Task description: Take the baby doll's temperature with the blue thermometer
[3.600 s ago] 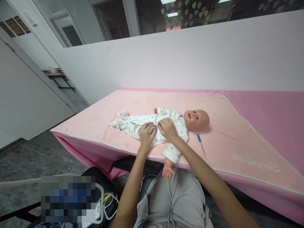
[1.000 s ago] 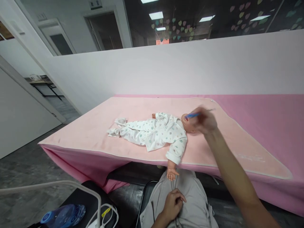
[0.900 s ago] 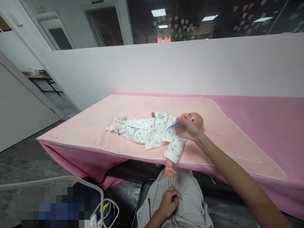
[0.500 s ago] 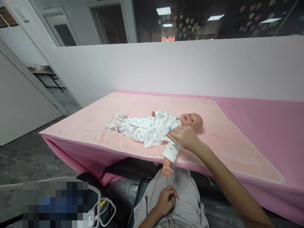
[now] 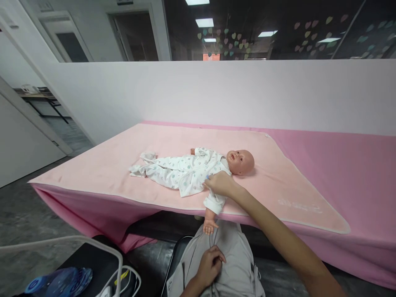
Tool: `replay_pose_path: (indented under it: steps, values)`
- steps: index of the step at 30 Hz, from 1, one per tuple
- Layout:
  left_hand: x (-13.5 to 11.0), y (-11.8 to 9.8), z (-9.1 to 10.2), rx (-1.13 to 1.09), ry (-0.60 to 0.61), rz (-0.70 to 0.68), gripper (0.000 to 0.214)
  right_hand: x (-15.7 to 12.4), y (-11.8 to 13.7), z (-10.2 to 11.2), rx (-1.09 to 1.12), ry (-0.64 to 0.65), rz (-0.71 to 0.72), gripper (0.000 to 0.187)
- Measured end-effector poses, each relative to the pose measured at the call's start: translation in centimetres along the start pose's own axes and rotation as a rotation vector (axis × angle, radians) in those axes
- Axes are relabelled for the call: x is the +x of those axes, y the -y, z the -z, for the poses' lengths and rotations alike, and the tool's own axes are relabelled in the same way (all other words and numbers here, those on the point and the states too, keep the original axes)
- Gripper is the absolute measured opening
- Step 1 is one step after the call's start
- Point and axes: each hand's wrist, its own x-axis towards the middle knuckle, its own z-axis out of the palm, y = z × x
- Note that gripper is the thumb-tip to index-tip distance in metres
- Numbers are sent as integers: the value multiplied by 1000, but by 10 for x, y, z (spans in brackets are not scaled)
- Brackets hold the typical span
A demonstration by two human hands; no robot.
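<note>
A bald baby doll (image 5: 240, 161) lies on its back, head to the right, in a white patterned outfit (image 5: 188, 171). My right hand (image 5: 220, 184) is over the doll's near shoulder and chest, its fingers pinched together. A small blue item (image 5: 208, 177) shows at the fingertips; its kind is too small to make out, and the hand hides part of the near sleeve. My left hand (image 5: 210, 265) rests on my lap with its fingers curled and nothing seen in them. Just above it, the doll's near hand (image 5: 210, 226) hangs past the table edge.
A pale pink mat (image 5: 102, 165) lies over a darker pink cloth (image 5: 346, 173) on the table, against a white wall (image 5: 216, 90). At lower left, a blue-tinted plastic bottle (image 5: 66, 281) lies on a black chair near a pale curved bar (image 5: 77, 239) and a white cable (image 5: 136, 274).
The view has shifted slightly, moving the scene leftward. My right hand stays pinched by the doll's near shoulder, a little lower on it. My left hand remains on my lap.
</note>
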Motion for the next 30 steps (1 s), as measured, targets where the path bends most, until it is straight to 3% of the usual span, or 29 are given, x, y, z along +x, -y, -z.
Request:
replay_pose_path:
  steps: [6,10,13,15,16,18,22,30]
  values:
    - [1,1,-1,2,-3,11,33,-8,-1,5,29,-139,72,55]
    - [1,1,-1,3,-2,21,34,-42,7,-2,-33,-149,136,39]
    - [0,1,-1,-5,2,18,34,-78,-6,-2,-125,-302,54,26]
    - [1,1,-1,-4,7,10,33,-102,-27,1,-324,-502,-65,22]
    - [1,1,0,0,9,7,33,-112,-39,3,-446,-508,-132,21]
    - [2,0,0,7,10,11,33,-127,-65,6,-604,-407,-207,21]
    - [2,-1,0,8,13,22,34,-137,-98,11,-749,-229,-196,24]
    - [1,0,1,2,14,5,35,-134,-100,5,-779,-91,-230,46]
